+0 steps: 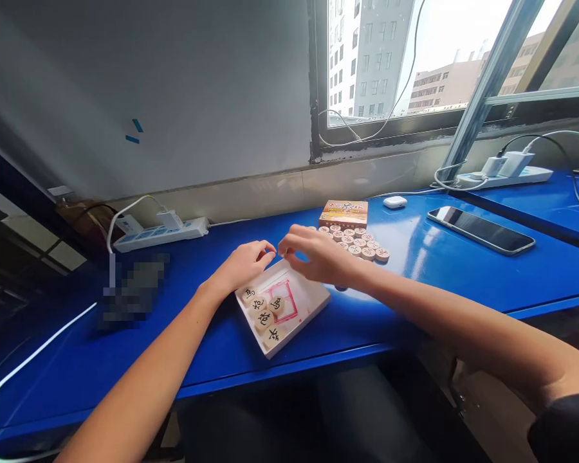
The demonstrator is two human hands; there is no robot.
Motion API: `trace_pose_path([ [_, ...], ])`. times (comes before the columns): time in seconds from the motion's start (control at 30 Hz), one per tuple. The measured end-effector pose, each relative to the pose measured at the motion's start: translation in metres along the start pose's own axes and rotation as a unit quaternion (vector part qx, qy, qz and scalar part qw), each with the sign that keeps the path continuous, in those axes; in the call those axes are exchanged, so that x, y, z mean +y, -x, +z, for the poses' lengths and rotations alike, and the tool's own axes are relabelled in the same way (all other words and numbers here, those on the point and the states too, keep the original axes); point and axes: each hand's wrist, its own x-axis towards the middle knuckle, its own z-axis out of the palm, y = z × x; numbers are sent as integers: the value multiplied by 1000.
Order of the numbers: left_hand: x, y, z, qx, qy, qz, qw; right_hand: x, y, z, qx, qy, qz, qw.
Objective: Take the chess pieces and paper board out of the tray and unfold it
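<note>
Hands over tray of wooden discs

Blue desk [415, 302] runs under grey wall & window, upper right of frame. Power strip [160, 233] at mid-left, phone [480, 229] & earbud case [394, 202] at right. White tray [305, 307] sits centre w/ five marked discs [263, 308]; more discs [357, 242] lie by small box [343, 214] behind. Left hand [244, 263] & right hand [318, 256] hover above tray's far edge, fingertips pinched, nearly meeting; possibly gripping sth tiny, can't tell.

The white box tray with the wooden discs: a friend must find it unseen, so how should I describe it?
On the glossy blue table, look near the front edge, under the person's two hands. The shallow white cardboard tray lies there, tilted, holding five round wooden chess discs. Unlike the brown printed box farther back, it is open and white, with red lines inside.
</note>
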Motion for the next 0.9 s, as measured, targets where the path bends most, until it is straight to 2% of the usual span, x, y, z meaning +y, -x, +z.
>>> trace_pose_path([
  [0.07, -1, -1, 1, 1, 4, -2, 1000, 13, -1, -2, 47, 9, 55, 997],
  [0.1, -2, -1, 1, 2, 5, -4, 1000, 21, 0, -2, 45, 19, 80, 996],
  [0.23, -4, -1, 2, -1, 7, -4, 1000, 42, 2, 4, -89, 73, 135, 984],
  [0.3, -4, -1, 2, -2, 8, -3, 1000, 41, 2, 4, -124, 86, 139, 979],
  [0.37, -3, 0, 1, -2, 7, -4, 1000, 30, 1, 0, -102, 84, 120, 984],
  [0.47, -1, 1, -1, -10, 4, -4, 1000, 1, 2, -5, -76, 47, 32, 995],
  [0.57, -2, 0, 0, -9, 3, -3, 1000, -27, 7, -4, -131, 0, -51, 990],
  [0.67, -6, -2, 2, -3, 0, -3, 1000, -40, 10, 2, -180, -36, -59, 981],
  [0.77, -6, -2, 2, -8, -3, 0, 1000, -38, 9, 4, -164, -40, -51, 984],
  [0.9, -1, -1, -1, -19, 3, -1, 1000, -18, 4, -5, -67, -3, -16, 998],
])
